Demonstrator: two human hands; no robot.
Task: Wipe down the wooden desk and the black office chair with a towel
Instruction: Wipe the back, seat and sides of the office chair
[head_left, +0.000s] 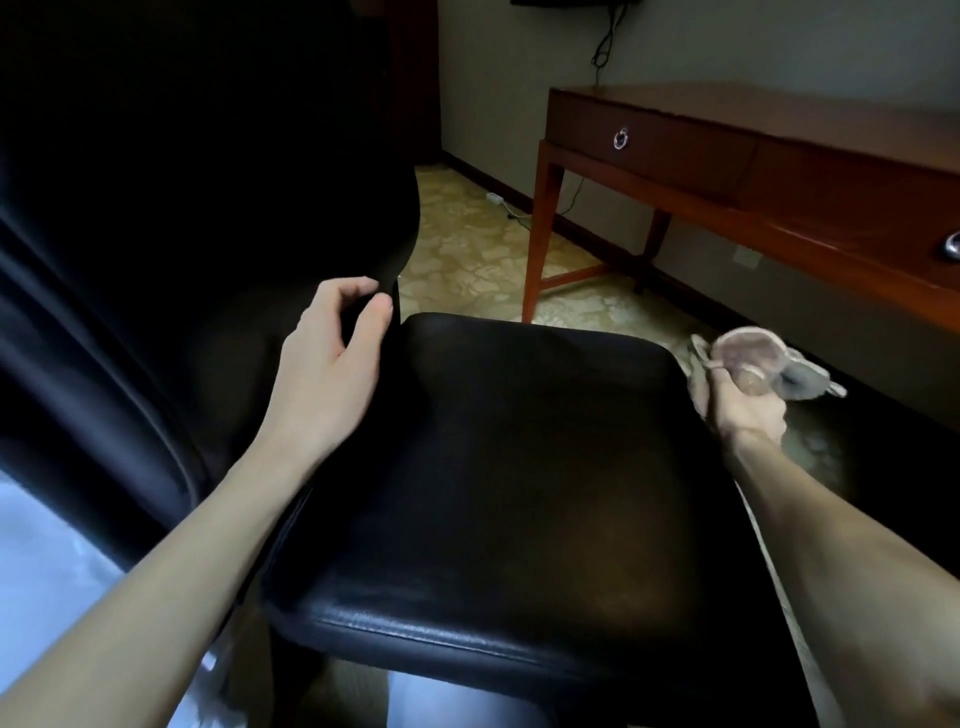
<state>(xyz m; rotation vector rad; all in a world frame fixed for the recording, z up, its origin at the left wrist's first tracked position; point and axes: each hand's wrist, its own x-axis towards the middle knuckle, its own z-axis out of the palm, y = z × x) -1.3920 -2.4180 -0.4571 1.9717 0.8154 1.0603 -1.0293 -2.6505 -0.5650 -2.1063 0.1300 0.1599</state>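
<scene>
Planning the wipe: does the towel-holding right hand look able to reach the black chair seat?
Likely yes: the right hand, gripping the crumpled grey towel, sits beside the black padded seat; nothing intervenes.

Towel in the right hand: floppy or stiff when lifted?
Probably floppy: the towel bunches into soft folds where the right hand grips it, with a corner sticking out loose. Likely light too, since one hand holds it alone.

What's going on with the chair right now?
A person is at the black office chair. The right grip holds a bunched towel at the seat's right edge, blurred as if in motion. The left grip sits where seat meets backrest, fingers curled; whether it clasps the chair is unclear. The wooden desk stands beyond, with nobody touching it.
</scene>
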